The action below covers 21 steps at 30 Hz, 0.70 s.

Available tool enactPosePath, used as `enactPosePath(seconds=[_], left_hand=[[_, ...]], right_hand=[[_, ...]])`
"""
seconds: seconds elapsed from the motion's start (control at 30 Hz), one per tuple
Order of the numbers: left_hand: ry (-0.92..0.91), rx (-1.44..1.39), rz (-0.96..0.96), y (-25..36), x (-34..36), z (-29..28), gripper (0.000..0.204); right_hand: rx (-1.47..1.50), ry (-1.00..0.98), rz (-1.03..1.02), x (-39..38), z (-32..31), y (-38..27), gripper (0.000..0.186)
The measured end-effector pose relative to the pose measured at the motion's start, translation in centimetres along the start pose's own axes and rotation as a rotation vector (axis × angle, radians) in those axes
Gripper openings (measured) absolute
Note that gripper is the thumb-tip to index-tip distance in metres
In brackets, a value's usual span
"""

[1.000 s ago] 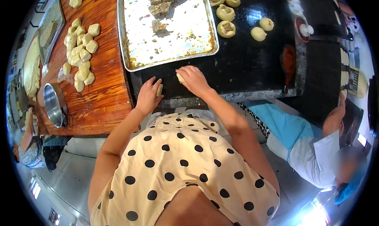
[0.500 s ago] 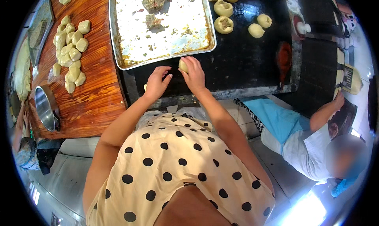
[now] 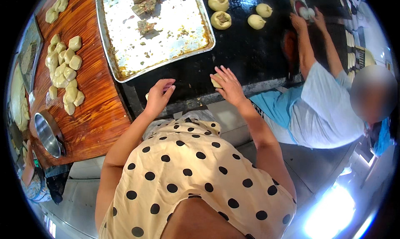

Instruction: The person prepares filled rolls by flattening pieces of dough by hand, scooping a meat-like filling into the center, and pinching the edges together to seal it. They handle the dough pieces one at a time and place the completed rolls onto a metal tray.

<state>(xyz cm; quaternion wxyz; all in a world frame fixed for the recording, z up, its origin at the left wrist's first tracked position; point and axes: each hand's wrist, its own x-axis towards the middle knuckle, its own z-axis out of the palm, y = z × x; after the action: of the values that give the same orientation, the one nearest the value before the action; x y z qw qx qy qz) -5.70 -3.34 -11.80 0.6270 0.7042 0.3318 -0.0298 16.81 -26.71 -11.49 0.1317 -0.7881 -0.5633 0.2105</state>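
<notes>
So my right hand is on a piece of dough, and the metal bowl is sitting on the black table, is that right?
Not quite: the metal bowl is on the wooden table, at your left, as the head view shows. Your right hand is indeed on a piece of dough.

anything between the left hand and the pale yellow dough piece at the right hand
Nothing visible: only flat black tabletop lies between the left hand and the pale yellow dough piece, which the right hand touches. The rectangular silver metal tray sits farther forward, off that path.
</notes>
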Motion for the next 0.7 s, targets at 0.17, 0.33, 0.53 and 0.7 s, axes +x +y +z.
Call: enactPosePath(seconds=[0.17,0.33,0.53,0.7], left_hand=[[-0.072,-0.035,0.011,0.8,1.0,1.5,0.027],[-0.106,-0.079,0.002,2.6,0.6,1.8,0.026],[-0.037,-0.096,-0.047,2.2,0.4,0.5,0.025],[-0.081,-0.092,-0.059,3.6,0.7,0.1,0.024]], right_hand=[[0.250,0.476,0.669,3.0,4.5,0.2,0.052],[0.015,0.564,1.065,6.6,8.5,-0.3,0.054],[-0.200,0.502,0.944,6.9,8.6,-0.4,0.061],[-0.223,0.468,0.873,7.1,7.9,0.5,0.068]])
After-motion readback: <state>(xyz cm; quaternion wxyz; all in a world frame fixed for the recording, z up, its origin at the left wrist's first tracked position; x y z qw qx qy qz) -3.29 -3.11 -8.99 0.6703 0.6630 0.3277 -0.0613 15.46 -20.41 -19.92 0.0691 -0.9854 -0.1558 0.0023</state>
